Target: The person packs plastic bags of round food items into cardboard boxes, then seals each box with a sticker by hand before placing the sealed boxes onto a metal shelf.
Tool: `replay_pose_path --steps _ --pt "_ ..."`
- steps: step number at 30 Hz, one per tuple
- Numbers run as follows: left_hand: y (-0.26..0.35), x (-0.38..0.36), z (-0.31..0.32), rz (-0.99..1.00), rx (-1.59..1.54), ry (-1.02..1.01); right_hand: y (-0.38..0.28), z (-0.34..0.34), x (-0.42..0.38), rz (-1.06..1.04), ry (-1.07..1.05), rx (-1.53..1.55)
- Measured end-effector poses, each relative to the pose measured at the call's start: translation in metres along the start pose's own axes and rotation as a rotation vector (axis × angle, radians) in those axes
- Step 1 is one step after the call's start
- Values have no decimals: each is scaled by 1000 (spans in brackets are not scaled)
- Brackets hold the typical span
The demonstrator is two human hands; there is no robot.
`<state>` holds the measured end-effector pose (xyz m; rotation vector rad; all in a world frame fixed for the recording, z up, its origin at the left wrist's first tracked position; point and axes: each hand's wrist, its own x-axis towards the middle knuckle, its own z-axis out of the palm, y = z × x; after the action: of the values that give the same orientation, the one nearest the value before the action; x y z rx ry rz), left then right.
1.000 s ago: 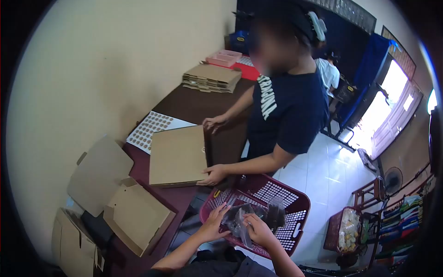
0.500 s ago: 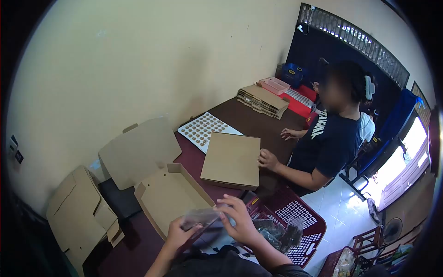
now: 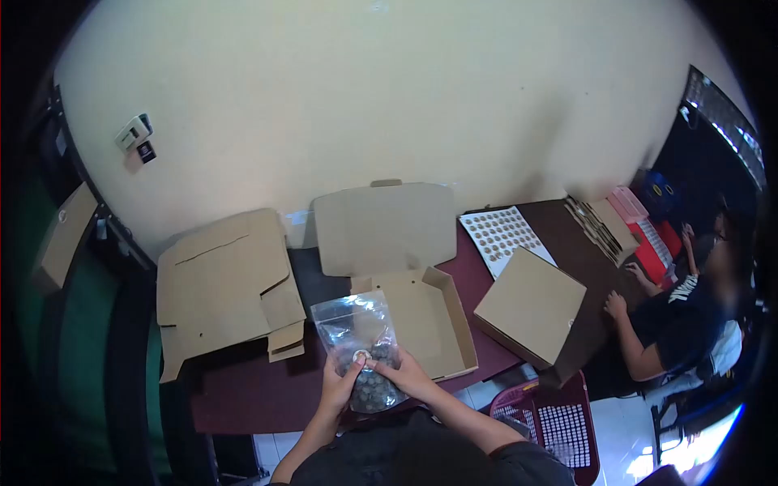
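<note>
My left hand [image 3: 339, 389] and my right hand [image 3: 405, 377] grip the two sides of a clear plastic bag [image 3: 376, 397], held upright in front of me. Small dark round pieces fill its lower part, while the upper part is see-through and slack. Both thumbs press at a small round pale sticker [image 3: 362, 355] on the bag's front. Directly behind the bag lies an open cardboard box [image 3: 429, 316], its lid [image 3: 385, 227] raised toward the wall. The bag hides the box's left part.
Flattened cardboard [image 3: 227, 292] lies left. At right are a closed cardboard box [image 3: 531, 304], a sheet of round stickers [image 3: 504, 235] and a co-worker [image 3: 689, 324] with a hand near that box. A maroon basket [image 3: 590, 429] stands below the table's right side.
My view has swung left. The bag, formerly low and tilted between my hands, is now upright with both thumbs on its front. The co-worker's hand has come away from the closed box.
</note>
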<state>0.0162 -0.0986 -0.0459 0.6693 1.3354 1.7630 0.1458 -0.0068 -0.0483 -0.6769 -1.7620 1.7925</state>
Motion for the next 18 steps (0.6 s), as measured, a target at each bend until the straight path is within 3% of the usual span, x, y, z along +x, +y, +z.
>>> replay_pose_path --steps 3,5,9,12,18 --pt "-5 4 1 182 20 17 -7 3 11 37 49 158" --pt "2 2 10 154 -3 27 -9 -3 17 172 117 148" --pt "-3 19 26 138 -62 39 -24 -19 20 136 131 202" --pt "0 28 44 172 147 1 -21 -38 17 19 139 139" --pt "-13 38 73 132 60 12 -18 -69 14 115 206 283"
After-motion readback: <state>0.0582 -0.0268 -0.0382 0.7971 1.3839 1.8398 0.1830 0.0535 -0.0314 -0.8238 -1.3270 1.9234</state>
